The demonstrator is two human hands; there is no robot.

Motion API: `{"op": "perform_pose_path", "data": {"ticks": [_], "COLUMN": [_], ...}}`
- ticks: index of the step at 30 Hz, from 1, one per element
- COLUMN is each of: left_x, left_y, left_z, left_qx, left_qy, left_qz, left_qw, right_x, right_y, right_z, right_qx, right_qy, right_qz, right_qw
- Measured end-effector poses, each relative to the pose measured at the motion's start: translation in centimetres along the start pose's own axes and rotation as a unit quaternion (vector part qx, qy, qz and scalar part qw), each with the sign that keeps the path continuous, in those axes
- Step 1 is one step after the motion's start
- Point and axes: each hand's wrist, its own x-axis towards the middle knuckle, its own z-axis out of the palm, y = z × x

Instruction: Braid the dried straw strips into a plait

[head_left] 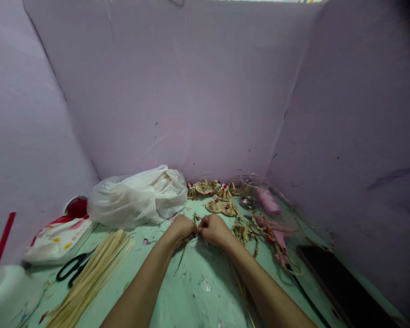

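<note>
My left hand (182, 229) and my right hand (214, 229) meet at the middle of a green table (191, 291), both closed in a pinch on a thin straw strand (195, 223) held between them. A loose end of the straw trails down toward me from under the left hand. Just beyond my hands lie several small woven straw pieces with red and white beads (215, 193).
A bundle of pale straw strips (92, 273) and black scissors (73, 269) lie at the left. A white plastic bag (140, 196), a printed packet (59, 239), a pink roll (269, 201) and tangled straw cords (263, 230) surround my hands. Lilac walls enclose the table.
</note>
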Motion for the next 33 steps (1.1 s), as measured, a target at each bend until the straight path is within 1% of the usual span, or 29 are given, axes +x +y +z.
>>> {"op": "perform_pose_path", "data": {"ticks": [2,4,5,7,9,11,13,16,20,23,25,27,31,33], "left_x": [-0.1,-0.2,-0.3,-0.6,-0.9,-1.1,-1.3,-1.3,-1.2,-1.1,-0.9,-0.7,-0.3,-0.1], "left_y": [0.2,0.3,0.4,0.6,0.8,0.9,1.0,0.8,0.7,0.6,0.5,0.2,-0.4,-0.6], "left_z": [0.3,0.4,0.4,0.2,0.0,-0.3,-0.4,-0.5,-0.4,-0.2,-0.2,-0.4,-0.9,-1.0], "left_qx": [0.018,0.024,0.024,0.019,0.007,-0.011,-0.030,-0.044,-0.058,-0.064,-0.055,-0.040,-0.025,-0.020], "left_qy": [0.030,0.036,0.035,0.033,0.026,0.013,-0.001,-0.005,-0.021,-0.028,-0.018,-0.026,-0.095,-0.094], "left_qz": [-0.008,-0.002,0.000,-0.003,-0.004,-0.008,-0.008,-0.004,-0.005,-0.010,-0.001,0.011,0.019,0.032], "left_qw": [0.999,0.999,0.999,0.999,1.000,1.000,1.000,0.999,0.998,0.997,0.998,0.999,0.995,0.995], "right_x": [-0.2,-0.4,-0.6,-0.9,-1.2,-1.3,-1.2,-1.0,-1.0,-1.3,-1.3,-1.2,-0.8,-0.7], "right_y": [-0.5,-1.0,-1.1,-1.4,-1.4,-1.2,-1.0,-0.8,-1.2,-1.6,-1.7,-1.6,-0.9,-0.7], "right_z": [-0.3,-0.8,-1.0,-1.6,-2.1,-2.3,-2.1,-1.6,-1.3,-1.6,-1.7,-1.6,-1.3,-1.2], "right_qx": [-0.007,0.052,0.100,0.198,0.272,0.301,0.302,0.302,0.323,0.364,0.383,0.376,0.351,0.347], "right_qy": [-0.001,-0.042,-0.076,-0.141,-0.172,-0.168,-0.145,-0.117,-0.137,-0.167,-0.169,-0.149,-0.131,-0.125], "right_qz": [0.018,0.062,0.086,0.121,0.132,0.139,0.142,0.142,0.154,0.173,0.196,0.205,0.177,0.170], "right_qw": [1.000,0.996,0.988,0.962,0.938,0.928,0.931,0.936,0.924,0.900,0.887,0.891,0.910,0.914]}}
